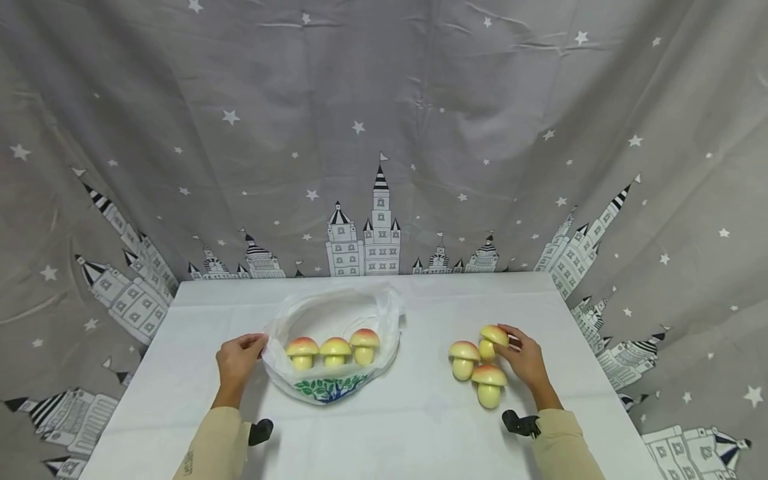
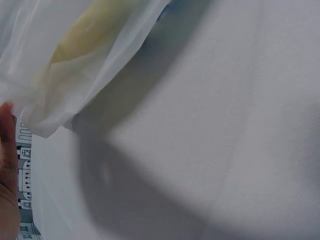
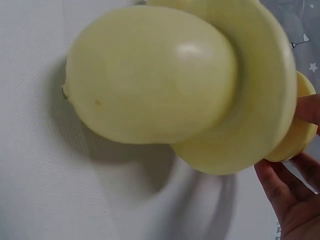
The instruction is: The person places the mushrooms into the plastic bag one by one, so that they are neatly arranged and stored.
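My left hand (image 1: 236,363) pinches the left rim of a white translucent plastic bag (image 1: 393,320) with a green and blue tree print. Inside its wide mouth stand three toy mushrooms (image 1: 335,350), yellow with reddish caps, in a row. On the right, my right hand (image 1: 525,360) grips the cap of a mushroom (image 1: 489,341) between thumb and fingers. Two more mushrooms are beside it, one to the left (image 1: 463,360) and one nearer me (image 1: 489,387). In the right wrist view, the nearer mushroom (image 3: 150,75) largely hides the gripped one (image 3: 295,137).
Everything lies on a white-covered table (image 1: 414,433). Behind and around it hangs a grey curtain (image 1: 456,133) printed with stars and castles. A black wrist device (image 1: 521,424) shows at the right sleeve, another (image 1: 261,432) at the left.
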`<state>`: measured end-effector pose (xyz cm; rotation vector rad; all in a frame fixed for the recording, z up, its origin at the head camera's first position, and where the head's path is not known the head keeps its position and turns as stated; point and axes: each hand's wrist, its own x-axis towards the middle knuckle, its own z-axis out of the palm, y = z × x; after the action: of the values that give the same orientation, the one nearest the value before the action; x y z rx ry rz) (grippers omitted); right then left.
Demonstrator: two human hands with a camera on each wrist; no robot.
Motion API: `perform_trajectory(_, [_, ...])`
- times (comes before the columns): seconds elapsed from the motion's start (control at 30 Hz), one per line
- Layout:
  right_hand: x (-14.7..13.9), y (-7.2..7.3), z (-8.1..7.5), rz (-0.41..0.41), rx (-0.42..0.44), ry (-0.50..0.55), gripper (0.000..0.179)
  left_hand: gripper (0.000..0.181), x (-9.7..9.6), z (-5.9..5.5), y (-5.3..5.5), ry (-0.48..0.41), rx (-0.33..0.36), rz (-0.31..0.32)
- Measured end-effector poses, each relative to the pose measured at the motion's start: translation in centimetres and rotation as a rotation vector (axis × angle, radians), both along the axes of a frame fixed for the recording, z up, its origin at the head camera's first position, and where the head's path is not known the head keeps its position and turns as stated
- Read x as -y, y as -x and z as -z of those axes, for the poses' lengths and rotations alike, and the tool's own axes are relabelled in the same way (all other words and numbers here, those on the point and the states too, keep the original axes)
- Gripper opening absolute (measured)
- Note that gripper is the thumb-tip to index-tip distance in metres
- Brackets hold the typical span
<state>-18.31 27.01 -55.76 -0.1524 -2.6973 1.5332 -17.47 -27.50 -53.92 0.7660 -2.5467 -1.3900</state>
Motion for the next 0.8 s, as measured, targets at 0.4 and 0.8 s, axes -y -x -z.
perform_trajectory(0.4, [0.5,0.5,-1.0,-0.006,-0.029,0.034,0.049,0.030,0.2,0.2,-0.3,0.005,-0.020,-0.008])
perform_trajectory(0.8, [2.5,1.2,-1.8,-0.043,-0.083,0.074,0.048,0.035,0.8,0.8,0.3,-0.044,-0.029,0.015])
